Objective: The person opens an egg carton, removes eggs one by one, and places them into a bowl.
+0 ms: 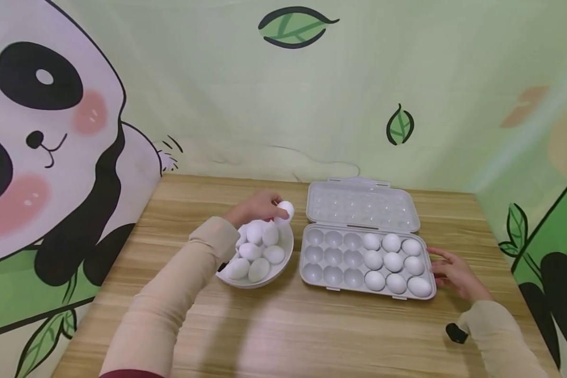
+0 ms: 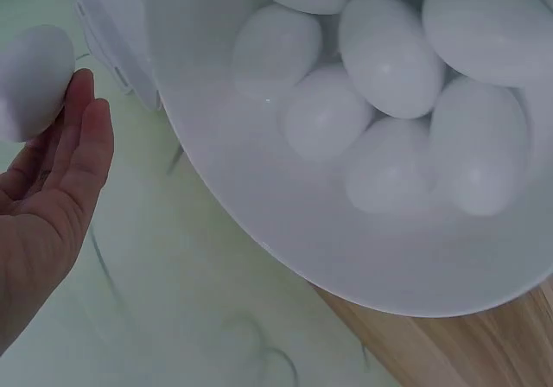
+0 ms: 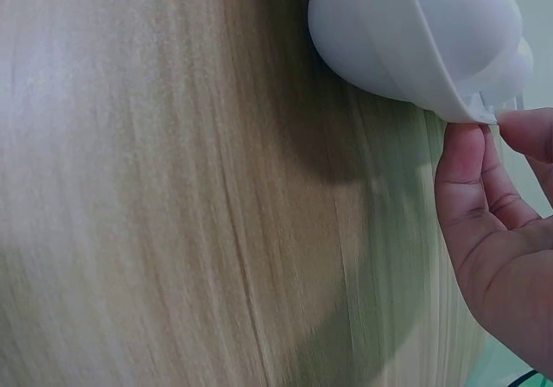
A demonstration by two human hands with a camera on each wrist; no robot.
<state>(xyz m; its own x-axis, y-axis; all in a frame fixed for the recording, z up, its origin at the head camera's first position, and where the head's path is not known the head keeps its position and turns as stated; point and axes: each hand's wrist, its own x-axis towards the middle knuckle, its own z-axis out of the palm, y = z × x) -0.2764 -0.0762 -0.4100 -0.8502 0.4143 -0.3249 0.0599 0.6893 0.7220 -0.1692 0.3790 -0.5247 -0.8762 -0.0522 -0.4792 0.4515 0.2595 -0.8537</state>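
My left hand (image 1: 262, 206) pinches a white egg (image 1: 286, 210) between thumb and fingers, over the back right rim of a white bowl (image 1: 288, 247). Several more eggs (image 2: 393, 54) lie heaped in that bowl, which fills much of the left wrist view. To its right lies an opened egg carton (image 1: 312, 286), its clear-looking lid (image 1: 364, 206) folded back. White eggs (image 1: 393, 261) fill the right half of the carton's base, and bare cups (image 1: 333, 256) show in its left half. My right hand (image 1: 455, 274) holds the carton's right edge, thumb and fingers pinching the rim (image 3: 467, 111).
Bowl and carton stand on a wood-grain table (image 1: 359, 336). A cloth backdrop (image 1: 208, 79) with a panda and leaves hangs close behind the table and along both sides. A small black object (image 1: 456, 333) shows at the right sleeve.
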